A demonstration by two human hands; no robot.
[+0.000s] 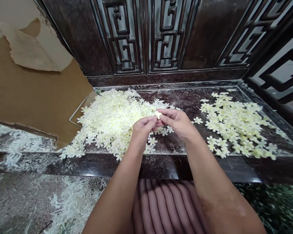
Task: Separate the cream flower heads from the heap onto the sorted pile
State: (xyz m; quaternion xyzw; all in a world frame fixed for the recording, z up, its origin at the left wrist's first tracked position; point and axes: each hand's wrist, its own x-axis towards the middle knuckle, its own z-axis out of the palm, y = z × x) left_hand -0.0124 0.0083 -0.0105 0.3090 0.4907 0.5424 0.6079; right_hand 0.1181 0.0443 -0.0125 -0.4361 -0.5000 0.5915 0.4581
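Between my two hands, just above the dark wooden bench, is a small cream-white artificial flower point(158, 114). My left hand point(144, 127) pinches it from the left with thumb and forefinger. From the right, my right hand point(177, 121) grips the same flower between thumb and fingertips. A large heap of loose white flowers point(109, 120) lies under and to the left of my left hand. To the right of my right hand spreads a smaller pile of yellowish-white flowers point(234, 125). One single flower point(198, 120) lies between that pile and my right wrist.
A torn cardboard sheet point(39, 97) leans at the left, with a bent metal wire point(75, 112) by its edge. The carved bench back point(146, 39) rises behind. White shreds point(70, 204) litter the floor, and dark green foliage point(275, 208) shows at lower right.
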